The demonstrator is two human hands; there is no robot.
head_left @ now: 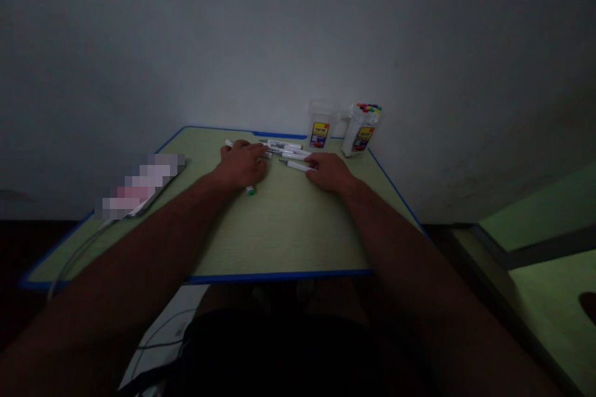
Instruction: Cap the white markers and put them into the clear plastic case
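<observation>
My left hand [241, 163] lies palm down on the table, fingers stretched forward over white markers. Beneath it runs one white marker with a green end [251, 191], its middle hidden by the hand. My right hand [329, 172] has thumb and fingers closed on the end of a white marker [295, 165], whose grey tip points left. Just beyond, between the hands, several more white markers [285, 145] lie loosely together, partly behind my left fingers.
At the table's [288, 229] back right stand a clear plastic case [320, 131] and a second case packed with colour-ended markers [361, 130]. A phone-like flat device [144, 186] with a cable [77, 251] rests on the left. Behind is a wall [261, 43].
</observation>
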